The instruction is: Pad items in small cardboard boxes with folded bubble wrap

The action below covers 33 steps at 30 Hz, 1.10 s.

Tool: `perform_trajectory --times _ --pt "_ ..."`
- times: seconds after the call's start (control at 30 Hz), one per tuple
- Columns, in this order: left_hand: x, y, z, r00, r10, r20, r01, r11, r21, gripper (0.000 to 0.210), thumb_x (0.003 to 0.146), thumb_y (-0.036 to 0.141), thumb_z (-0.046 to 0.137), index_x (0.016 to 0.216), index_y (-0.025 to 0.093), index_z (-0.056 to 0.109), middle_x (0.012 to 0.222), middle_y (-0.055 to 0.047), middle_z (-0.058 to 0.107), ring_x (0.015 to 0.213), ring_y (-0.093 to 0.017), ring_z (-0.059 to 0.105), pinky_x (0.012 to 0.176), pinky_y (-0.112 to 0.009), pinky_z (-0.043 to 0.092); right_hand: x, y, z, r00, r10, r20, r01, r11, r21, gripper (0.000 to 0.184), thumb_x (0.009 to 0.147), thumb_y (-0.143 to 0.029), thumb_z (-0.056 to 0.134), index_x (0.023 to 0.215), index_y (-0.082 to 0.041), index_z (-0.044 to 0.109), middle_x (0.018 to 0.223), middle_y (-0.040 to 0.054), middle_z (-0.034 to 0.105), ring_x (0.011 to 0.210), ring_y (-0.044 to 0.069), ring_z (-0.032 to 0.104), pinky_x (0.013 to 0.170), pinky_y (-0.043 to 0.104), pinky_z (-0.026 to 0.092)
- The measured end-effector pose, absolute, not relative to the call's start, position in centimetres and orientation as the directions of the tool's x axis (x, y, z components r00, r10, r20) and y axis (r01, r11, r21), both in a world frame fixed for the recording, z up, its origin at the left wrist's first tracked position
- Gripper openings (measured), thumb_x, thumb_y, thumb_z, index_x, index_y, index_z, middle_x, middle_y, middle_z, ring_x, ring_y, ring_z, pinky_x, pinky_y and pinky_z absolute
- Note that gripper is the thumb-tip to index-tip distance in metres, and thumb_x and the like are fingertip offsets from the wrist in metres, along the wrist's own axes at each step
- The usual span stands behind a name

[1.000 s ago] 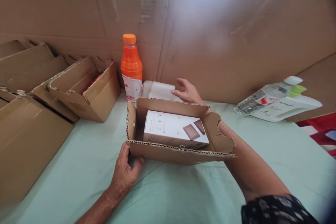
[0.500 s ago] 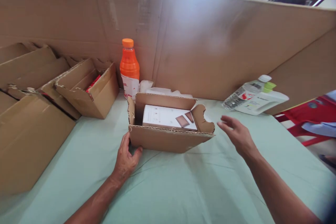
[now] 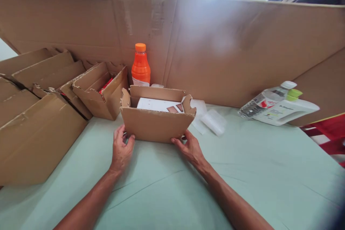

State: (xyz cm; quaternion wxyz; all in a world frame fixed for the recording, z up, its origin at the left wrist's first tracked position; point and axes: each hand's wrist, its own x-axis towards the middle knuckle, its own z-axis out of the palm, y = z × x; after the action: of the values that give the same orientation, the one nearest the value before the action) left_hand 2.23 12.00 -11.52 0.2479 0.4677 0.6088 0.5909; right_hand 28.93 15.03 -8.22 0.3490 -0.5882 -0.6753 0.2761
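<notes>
Between my hands stands an open-topped cardboard box [image 3: 157,125], its front wall facing me. Inside it lies a white carton [image 3: 155,105] with brown squares printed on one end; its lower part is hidden by the front wall. My left hand [image 3: 122,149] grips the box's lower left corner, thumb at the front. At the lower right corner my right hand [image 3: 191,147] holds it too, thumb against the front and fingers round the side. Just behind the box is a bottle of orange drink [image 3: 141,66] with an orange cap, its lower part covered.
Several cardboard boxes [image 3: 40,140] crowd the left side, one holding something red [image 3: 106,84]. Clear bubble wrap [image 3: 214,121] lies right of the held box. Farther right, a clear plastic bottle [image 3: 262,100] leans on a white jug [image 3: 285,111]. A tall cardboard wall [image 3: 215,54] closes the back.
My right hand has come in from the right and taken hold of the box. The box has shifted back and left, uncovering bubble wrap beside it. The view has turned slightly.
</notes>
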Motion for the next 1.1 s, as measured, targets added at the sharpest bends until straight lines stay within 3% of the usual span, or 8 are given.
perform_trajectory --times 0.1,0.3,0.5,0.67,0.77,0.87,1.0,1.1 --pt "1.4 12.8 -12.0 -0.506 0.83 0.233 0.276 -0.1 0.956 0.048 0.084 0.036 0.066 0.13 0.021 0.061 0.118 -0.008 0.054 0.106 -0.02 0.061 0.099 -0.038 0.053 27.8 16.2 -8.9 -0.065 0.984 0.165 0.591 0.172 -0.788 0.051 0.082 -0.052 0.062 0.119 -0.017 0.063 0.106 0.0116 0.075 0.086 0.027 0.067 0.077 0.039 0.053" --pt "0.9 12.6 -12.1 -0.464 0.87 0.166 0.312 -0.015 0.95 0.052 0.081 0.036 0.066 0.13 0.021 0.063 0.104 -0.005 0.054 0.087 -0.017 0.061 0.081 -0.032 0.056 27.9 16.1 -10.9 -0.063 0.973 0.224 0.574 0.219 -0.789 0.046 0.085 -0.044 0.063 0.124 -0.019 0.063 0.109 0.0111 0.074 0.092 0.027 0.067 0.083 0.041 0.054" --pt "0.3 12.6 -11.9 -0.31 0.951 0.014 0.048 0.001 0.999 0.074 0.07 0.041 0.078 0.137 0.018 0.058 0.117 -0.01 0.061 0.105 -0.024 0.067 0.101 -0.042 0.055 28.2 16.5 -11.8 -0.009 0.955 0.296 0.627 0.236 -0.743 0.044 0.087 -0.034 0.06 0.127 -0.017 0.063 0.111 0.0131 0.074 0.099 0.03 0.068 0.087 0.045 0.055" --pt "-0.2 12.2 -12.1 -0.318 0.947 0.041 -0.02 -0.05 0.999 0.077 0.073 0.039 0.082 0.142 0.02 0.054 0.125 -0.011 0.063 0.112 -0.025 0.066 0.108 -0.046 0.05 29.5 16.4 -11.1 -0.061 0.954 0.293 0.653 0.26 -0.711 0.049 0.085 -0.029 0.061 0.133 -0.022 0.062 0.117 0.0086 0.075 0.1 0.026 0.07 0.089 0.041 0.057" --pt "-0.2 12.2 -12.3 -0.314 0.947 0.069 -0.05 -0.089 0.995 0.072 0.076 0.036 0.081 0.141 0.021 0.055 0.124 -0.01 0.063 0.109 -0.022 0.066 0.109 -0.045 0.049 33.0 16.7 -9.6 -0.039 0.927 0.373 0.729 0.281 -0.624 0.045 0.086 -0.03 0.06 0.13 -0.021 0.066 0.135 0.0121 0.069 0.124 0.029 0.063 0.108 0.047 0.048" --pt "0.0 12.3 -12.2 -0.315 0.945 0.093 -0.045 -0.112 0.993 0.068 0.075 0.035 0.08 0.137 0.019 0.057 0.119 -0.01 0.064 0.105 -0.021 0.066 0.104 -0.042 0.052 37.8 17.8 -7.7 0.121 0.912 0.392 0.811 0.137 -0.569 0.042 0.081 -0.03 0.068 0.121 -0.018 0.07 0.148 0.0172 0.059 0.137 0.038 0.051 0.116 0.059 0.033" --pt "0.2 12.7 -12.2 -0.344 0.935 0.09 -0.037 -0.11 0.993 0.067 0.073 0.036 0.079 0.133 0.018 0.056 0.116 -0.01 0.063 0.105 -0.021 0.065 0.097 -0.04 0.055 42.1 17.7 -5.4 0.314 0.892 0.325 0.781 -0.048 -0.623 0.02 0.08 -0.035 0.069 0.09 -0.019 0.074 0.114 0.0171 0.076 0.114 0.037 0.064 0.106 0.057 0.042" --pt "0.1 12.8 -12.0 -0.414 0.901 0.128 0.014 -0.134 0.991 0.066 0.072 0.037 0.077 0.131 0.019 0.055 0.118 -0.011 0.063 0.105 -0.023 0.066 0.095 -0.044 0.056 42.0 14.4 -3.1 0.319 0.885 0.339 0.714 0.01 -0.7 0.031 0.09 -0.044 0.057 0.097 -0.019 0.073 0.099 0.0106 0.077 0.095 0.027 0.069 0.091 0.044 0.053"
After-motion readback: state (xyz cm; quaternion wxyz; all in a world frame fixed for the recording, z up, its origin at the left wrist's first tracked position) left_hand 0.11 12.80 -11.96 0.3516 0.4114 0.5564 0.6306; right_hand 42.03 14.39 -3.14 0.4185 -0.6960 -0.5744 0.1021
